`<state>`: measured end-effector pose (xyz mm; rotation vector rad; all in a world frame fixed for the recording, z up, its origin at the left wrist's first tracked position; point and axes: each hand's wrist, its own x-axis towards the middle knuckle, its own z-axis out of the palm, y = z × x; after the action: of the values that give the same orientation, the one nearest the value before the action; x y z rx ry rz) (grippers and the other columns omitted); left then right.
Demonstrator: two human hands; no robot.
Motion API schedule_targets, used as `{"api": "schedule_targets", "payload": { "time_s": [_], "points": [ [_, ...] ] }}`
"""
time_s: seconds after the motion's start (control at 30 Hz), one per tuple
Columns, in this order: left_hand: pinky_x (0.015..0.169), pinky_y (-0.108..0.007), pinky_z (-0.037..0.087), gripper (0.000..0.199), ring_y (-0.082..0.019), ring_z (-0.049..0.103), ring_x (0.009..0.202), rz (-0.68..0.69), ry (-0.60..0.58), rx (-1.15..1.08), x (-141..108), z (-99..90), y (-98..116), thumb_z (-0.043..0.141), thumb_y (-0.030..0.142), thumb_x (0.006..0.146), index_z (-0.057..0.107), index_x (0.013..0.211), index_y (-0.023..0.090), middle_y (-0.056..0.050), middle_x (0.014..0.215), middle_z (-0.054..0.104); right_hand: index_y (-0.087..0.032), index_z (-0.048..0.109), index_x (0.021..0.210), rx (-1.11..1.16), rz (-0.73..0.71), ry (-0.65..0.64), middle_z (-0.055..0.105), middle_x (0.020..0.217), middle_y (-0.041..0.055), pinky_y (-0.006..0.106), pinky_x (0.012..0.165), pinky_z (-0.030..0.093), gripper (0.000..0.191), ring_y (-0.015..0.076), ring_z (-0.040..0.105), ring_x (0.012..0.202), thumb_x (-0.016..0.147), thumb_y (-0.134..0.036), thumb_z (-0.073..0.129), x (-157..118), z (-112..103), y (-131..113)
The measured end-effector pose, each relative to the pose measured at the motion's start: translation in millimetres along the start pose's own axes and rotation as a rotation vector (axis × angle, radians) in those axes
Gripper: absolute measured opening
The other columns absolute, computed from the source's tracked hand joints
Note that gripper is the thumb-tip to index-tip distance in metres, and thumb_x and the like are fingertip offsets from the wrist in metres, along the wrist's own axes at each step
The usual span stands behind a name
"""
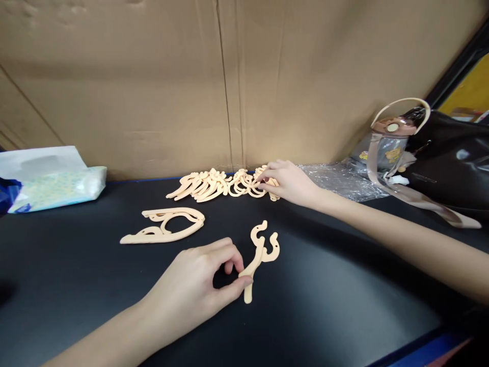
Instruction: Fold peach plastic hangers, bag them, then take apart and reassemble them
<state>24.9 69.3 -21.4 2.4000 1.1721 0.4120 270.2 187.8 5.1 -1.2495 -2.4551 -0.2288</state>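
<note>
My left hand (208, 278) pinches a peach plastic folding-hanger piece (255, 262) between thumb and fingers at its lower end. Two hook-shaped ends, each with a small hole, stick up from it, and it seems to be more than one part laid crosswise. Further back, my right hand (288, 181) reaches into a row of loose hanger parts (206, 184), its fingertips closed on one of the parts at the right end. A folded hanger (168, 227) with two arms joined at its right end lies on the black table left of centre.
A packet of tissues (57, 186) lies at the far left. Clear plastic wrap (340, 178), a strapped water bottle (393, 140) and a black bag (451, 158) are at the right. A cardboard wall (164, 86) closes off the black table's (324, 295) back edge.
</note>
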Motion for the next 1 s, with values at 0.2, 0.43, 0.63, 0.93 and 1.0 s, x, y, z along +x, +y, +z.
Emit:
{"api": "schedule_targets", "payload": {
  "time_s": [0.2, 0.43, 0.63, 0.93, 1.0],
  "points": [
    [0.051, -0.023, 0.034, 0.017, -0.009, 0.049, 0.055, 0.082, 0.033, -0.022, -7, 1.2, -1, 0.053, 0.04, 0.094, 0.058, 0.092, 0.024, 0.006, 0.076, 0.055, -0.014, 0.073, 0.105, -0.131, -0.079, 0.029, 0.066, 0.099, 0.0108, 0.034, 0.081, 0.035, 0.027, 0.0239, 0.057, 0.094, 0.096, -0.033, 0.056, 45, 21, 4],
    [0.053, -0.022, 0.036, 0.014, -0.009, 0.051, 0.057, 0.105, 0.054, -0.063, -8, 0.5, -1, 0.046, 0.034, 0.099, 0.057, 0.098, 0.025, 0.006, 0.074, 0.053, -0.015, 0.075, 0.101, -0.118, -0.142, -0.098, 0.07, 0.098, 0.0099, 0.034, 0.078, 0.033, 0.024, 0.0242, 0.059, 0.095, 0.093, -0.035, 0.063, 75, 31, 5],
    [0.052, -0.021, 0.035, 0.015, -0.009, 0.049, 0.056, 0.109, 0.049, -0.075, -8, -0.4, -1, 0.045, 0.033, 0.099, 0.056, 0.096, 0.024, 0.007, 0.072, 0.052, -0.015, 0.073, 0.095, -0.112, -0.15, -0.072, 0.072, 0.101, 0.0088, 0.034, 0.081, 0.031, 0.018, 0.0228, 0.058, 0.096, 0.095, -0.025, 0.058, 80, 30, 8],
    [0.054, -0.022, 0.036, 0.015, -0.009, 0.046, 0.056, 0.036, 0.137, -0.106, -9, -0.2, 4, 0.044, 0.03, 0.1, 0.057, 0.095, 0.025, 0.007, 0.072, 0.053, -0.016, 0.073, 0.093, 0.021, -0.115, 0.159, 0.072, 0.089, 0.0052, 0.034, 0.08, 0.032, 0.017, 0.0205, 0.059, 0.088, 0.094, -0.029, 0.061, 54, -8, 7],
    [0.054, -0.022, 0.037, 0.011, -0.009, 0.046, 0.056, 0.058, 0.234, -0.088, -10, -0.3, 3, 0.045, 0.028, 0.099, 0.056, 0.098, 0.025, 0.006, 0.076, 0.054, -0.018, 0.073, 0.091, 0.149, -0.16, 0.13, 0.071, 0.085, 0.0027, 0.032, 0.078, 0.033, 0.016, 0.0184, 0.059, 0.083, 0.093, -0.031, 0.064, 36, -15, -3]
  ]
}}
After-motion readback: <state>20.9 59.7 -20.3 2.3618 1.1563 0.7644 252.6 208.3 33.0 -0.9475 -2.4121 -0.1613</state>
